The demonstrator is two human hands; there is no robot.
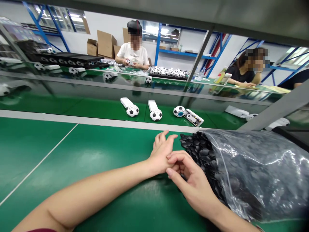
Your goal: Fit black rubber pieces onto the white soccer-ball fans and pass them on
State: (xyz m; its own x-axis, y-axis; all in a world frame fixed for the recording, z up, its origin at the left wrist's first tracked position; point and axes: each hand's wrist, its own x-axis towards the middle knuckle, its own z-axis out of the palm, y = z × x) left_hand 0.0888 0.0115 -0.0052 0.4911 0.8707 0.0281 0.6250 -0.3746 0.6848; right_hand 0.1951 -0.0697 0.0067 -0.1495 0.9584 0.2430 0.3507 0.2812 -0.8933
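Over the green table [96, 148], my left hand [163, 151] is stretched forward with its fingers loosely bent and apart; nothing shows in it. My right hand [190, 177] is curved, thumb and fingers apart, its fingertips at the back of my left hand near the wrist. No object shows between its fingers. Just right of both hands, a heap of small flat black pieces [202, 151] spills from the mouth of a clear plastic bag [263, 170]. My right hand partly covers the heap's near edge.
Beyond a pale rail [101, 121], a green belt carries white devices with football-patterned heads [155, 114]; one device [193, 118] lies with its inside exposed. A slanted metal post [272, 103] stands at right. Across the line sit a person in white [133, 53] and another in black [243, 71].
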